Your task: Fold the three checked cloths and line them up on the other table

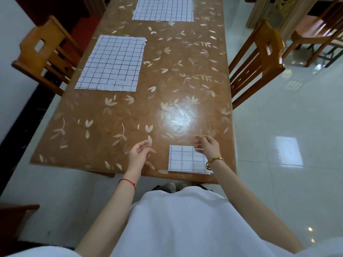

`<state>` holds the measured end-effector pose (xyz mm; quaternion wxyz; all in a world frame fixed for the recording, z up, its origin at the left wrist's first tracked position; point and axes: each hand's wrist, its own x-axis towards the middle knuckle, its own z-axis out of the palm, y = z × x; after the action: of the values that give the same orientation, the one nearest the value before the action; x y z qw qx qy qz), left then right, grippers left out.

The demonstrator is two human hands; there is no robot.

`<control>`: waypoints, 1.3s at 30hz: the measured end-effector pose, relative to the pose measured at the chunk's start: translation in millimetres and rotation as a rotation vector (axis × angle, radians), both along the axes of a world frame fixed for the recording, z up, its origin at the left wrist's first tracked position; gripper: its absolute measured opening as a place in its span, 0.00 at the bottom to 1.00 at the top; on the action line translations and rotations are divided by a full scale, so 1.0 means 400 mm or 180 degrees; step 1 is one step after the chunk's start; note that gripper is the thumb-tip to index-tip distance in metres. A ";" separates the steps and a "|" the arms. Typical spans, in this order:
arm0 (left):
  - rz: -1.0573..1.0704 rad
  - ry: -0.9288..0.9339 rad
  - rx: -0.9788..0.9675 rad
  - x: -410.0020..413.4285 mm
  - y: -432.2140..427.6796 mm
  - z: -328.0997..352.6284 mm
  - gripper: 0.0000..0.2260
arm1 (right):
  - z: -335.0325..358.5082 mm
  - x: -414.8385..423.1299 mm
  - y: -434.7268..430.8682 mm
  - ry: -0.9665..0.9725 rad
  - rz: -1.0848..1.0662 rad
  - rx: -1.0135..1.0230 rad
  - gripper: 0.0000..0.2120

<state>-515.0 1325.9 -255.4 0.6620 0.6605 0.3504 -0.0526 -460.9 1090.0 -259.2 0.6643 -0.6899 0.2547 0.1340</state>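
One folded cloth (pixel 187 158) lies at the table (pixel 130 117) edge; left hand (pixel 140 152) relaxed, empty; right hand (pixel 208 145) over its corner, apparently empty (blurred). Next: reach the nearer flat cloth (pixel 111 64).

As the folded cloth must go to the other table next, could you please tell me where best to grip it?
Probably by its near edge, coming from the person's side: the folded cloth lies flat and square close to the front edge of the table, so it can be pinched there. The right hand hovers over its far right corner.
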 end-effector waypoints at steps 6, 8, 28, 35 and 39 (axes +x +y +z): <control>-0.0265 -0.0254 -0.0084 0.044 0.003 0.041 0.13 | 0.048 0.007 -0.002 -0.0204 -0.0338 0.0196 0.07; -0.0439 -0.0336 -0.0110 0.065 -0.011 0.060 0.13 | 0.056 -0.005 -0.013 -0.0246 -0.0517 0.0241 0.08; -0.2206 -0.0469 -0.0458 0.166 -0.445 0.127 0.12 | 0.071 -0.244 -0.336 -0.0219 -0.2212 0.0252 0.10; -0.2301 -0.0548 -0.0538 0.127 -0.729 0.130 0.12 | 0.102 -0.319 -0.586 -0.0332 -0.2363 0.0211 0.09; -0.2297 -0.0491 -0.0712 0.099 -0.902 0.120 0.11 | 0.112 -0.369 -0.755 -0.0344 -0.2395 0.0121 0.09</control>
<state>-475.4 965.2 -207.4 0.6933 0.6671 0.0367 -0.2703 -608.6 788.1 -214.6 0.6922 -0.5417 0.4522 -0.1512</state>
